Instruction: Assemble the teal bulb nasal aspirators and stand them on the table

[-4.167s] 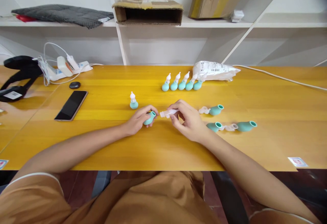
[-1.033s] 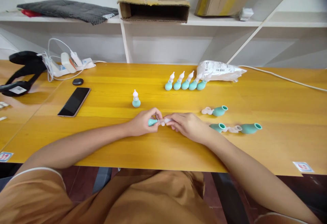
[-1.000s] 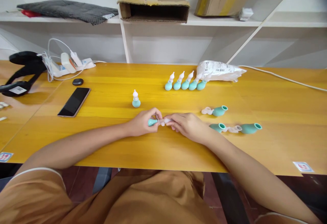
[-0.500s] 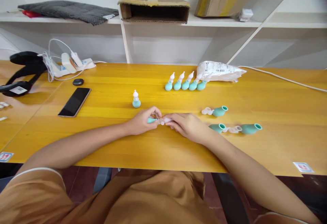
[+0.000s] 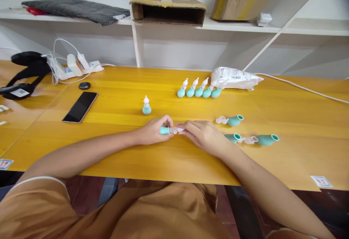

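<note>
In the head view, the left hand (image 5: 154, 130) gripped a teal bulb (image 5: 164, 130) sideways over the table (image 5: 152, 162), its neck against a translucent nozzle (image 5: 175, 131) that the right hand (image 5: 204, 134) pinched near the tip; five nozzle-topped bulbs (image 5: 199, 92) stood in a row beyond.

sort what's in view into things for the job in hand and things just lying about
Likely the job:
held teal bulb
pale nozzle piece
three open teal bulbs
loose clear pieces
six nozzle-fitted bulbs

Likely lying about:
phone
small black item
power strip
white package
open cardboard box
</note>
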Demonstrator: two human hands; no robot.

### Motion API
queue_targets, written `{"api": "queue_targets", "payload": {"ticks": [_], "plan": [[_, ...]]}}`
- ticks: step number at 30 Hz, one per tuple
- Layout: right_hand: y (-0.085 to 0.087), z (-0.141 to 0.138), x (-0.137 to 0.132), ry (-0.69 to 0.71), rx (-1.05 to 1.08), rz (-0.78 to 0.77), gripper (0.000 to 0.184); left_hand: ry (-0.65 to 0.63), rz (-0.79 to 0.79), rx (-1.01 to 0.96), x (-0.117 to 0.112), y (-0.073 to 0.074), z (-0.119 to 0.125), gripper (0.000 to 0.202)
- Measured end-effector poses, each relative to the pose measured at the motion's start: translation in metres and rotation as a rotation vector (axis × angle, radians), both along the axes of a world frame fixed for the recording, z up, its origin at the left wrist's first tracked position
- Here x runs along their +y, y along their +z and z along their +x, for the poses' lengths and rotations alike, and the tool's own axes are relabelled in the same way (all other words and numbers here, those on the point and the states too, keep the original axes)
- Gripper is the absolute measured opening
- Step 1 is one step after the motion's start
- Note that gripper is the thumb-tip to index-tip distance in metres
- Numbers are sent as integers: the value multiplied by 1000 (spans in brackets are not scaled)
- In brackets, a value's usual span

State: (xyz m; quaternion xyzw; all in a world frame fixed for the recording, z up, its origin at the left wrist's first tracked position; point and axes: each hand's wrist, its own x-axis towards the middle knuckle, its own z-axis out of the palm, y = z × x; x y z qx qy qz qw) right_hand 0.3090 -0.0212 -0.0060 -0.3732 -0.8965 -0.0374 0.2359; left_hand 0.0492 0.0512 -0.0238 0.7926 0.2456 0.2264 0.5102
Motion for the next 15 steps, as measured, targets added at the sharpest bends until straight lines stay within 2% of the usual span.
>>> {"api": "queue_targets", "payload": {"ticks": [5, 9, 15], "plan": [[-4, 0, 0, 10, 10, -13, 25, 15, 64, 46, 1, -1, -2, 29], [-6, -1, 0, 9, 17, -58, 24, 0, 57, 61, 2, -2, -2, 27], [-6, -2, 0, 14, 22, -47, 24, -4, 56, 61, 1, -1, -2, 27]]}}
